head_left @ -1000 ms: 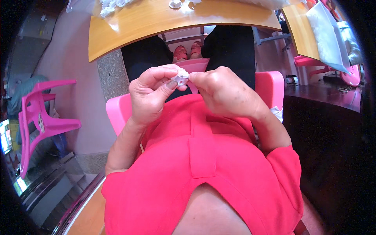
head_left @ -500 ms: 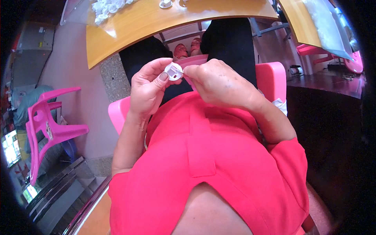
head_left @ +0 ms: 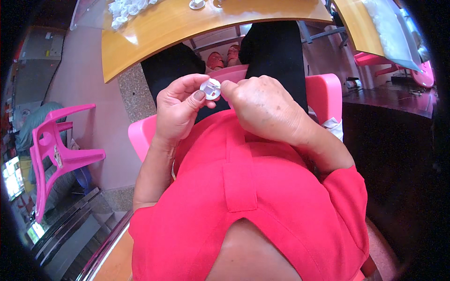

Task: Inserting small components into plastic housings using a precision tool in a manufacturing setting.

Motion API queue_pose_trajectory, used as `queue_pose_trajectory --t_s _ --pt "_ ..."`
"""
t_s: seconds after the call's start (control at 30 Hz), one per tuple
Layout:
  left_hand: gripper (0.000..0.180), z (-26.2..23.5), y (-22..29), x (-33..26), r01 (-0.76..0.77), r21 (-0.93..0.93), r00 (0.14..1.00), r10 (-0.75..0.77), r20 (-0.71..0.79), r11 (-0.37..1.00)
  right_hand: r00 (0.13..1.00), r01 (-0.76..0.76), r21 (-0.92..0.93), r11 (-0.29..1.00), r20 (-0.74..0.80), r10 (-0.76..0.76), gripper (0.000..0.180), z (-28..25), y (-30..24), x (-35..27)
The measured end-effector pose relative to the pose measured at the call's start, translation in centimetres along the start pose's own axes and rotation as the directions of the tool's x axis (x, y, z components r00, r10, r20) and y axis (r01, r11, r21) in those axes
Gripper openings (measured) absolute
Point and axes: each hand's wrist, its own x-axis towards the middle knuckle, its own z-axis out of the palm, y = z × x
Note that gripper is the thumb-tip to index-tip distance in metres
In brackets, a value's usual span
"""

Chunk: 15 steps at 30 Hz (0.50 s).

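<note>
At the far left we see a bright pink moulded plastic chair [head_left: 56, 150] standing empty on the floor, well apart from us. Above it, the curved orange-yellow wooden table [head_left: 154, 42] carries a heap of small white plastic pieces [head_left: 124, 7] near its far edge.

Moving inward, our left hand [head_left: 180, 110] is raised in front of the chest, over the lap. Its thumb and fingers [head_left: 199, 96] are closed on a small round white plastic cap-like piece [head_left: 211, 89], pinching it by the rim so the flat face tilts toward us. The piece sits between our two hands, above the pink seat [head_left: 323, 91] we sit on and well short of the table.

Our right hand [head_left: 265, 107] comes next, curled tight, its fingertips meeting the right edge of the same white piece; we cannot tell whether it grips the piece itself or something smaller pressed against it, since the knuckles hide the contact.

We judge the piece to be very light, stiff and smooth, so it could slip or pop out of a loose pinch. The rim looks like the best place to hold it, thumb opposite forefinger, leaving the centre free.

At the far right, a second table edge [head_left: 356, 23] holds a clear sheet with more white material [head_left: 389, 28].
</note>
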Motion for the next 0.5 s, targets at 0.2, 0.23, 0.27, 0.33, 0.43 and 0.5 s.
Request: queue_pose_trajectory --t_s 0.2,0.23,0.27,0.33,0.43,0.5 --pt "0.024 0.6 0.0 -0.2 -0.066 0.155 0.998 0.069 -0.012 0.986 0.999 0.013 -0.255 0.967 -0.035 -0.023 0.016 0.5 -1.4 -0.4" --pt "0.023 0.7 0.0 -0.3 -0.071 0.222 0.997 0.077 -0.018 0.972 0.999 0.013 -0.309 0.951 -0.024 -0.022 0.016 0.6 -1.5 -0.5" --pt "0.023 0.8 0.0 -0.3 -0.074 0.289 0.996 0.085 -0.023 0.955 0.999 0.014 -0.310 0.951 -0.023 -0.022 0.016 0.6 -1.4 -0.4" --pt "0.023 0.9 -0.2 -0.6 -0.067 0.317 0.996 0.080 -0.029 0.946 0.998 0.050 -0.241 0.969 0.052 -0.039 0.018 0.7 -0.9 -0.3" --pt "0.023 0.9 -0.3 -0.6 -0.062 0.316 0.997 0.070 -0.013 0.947 0.987 0.081 -0.065 0.995 0.140 -0.072 0.019 -0.3 0.6 0.2" --pt "0.024 0.7 -0.3 -0.4 -0.066 0.287 0.998 0.067 0.008 0.956 0.983 0.029 0.087 0.996 0.178 -0.044 0.018 -0.4 1.7 0.7"
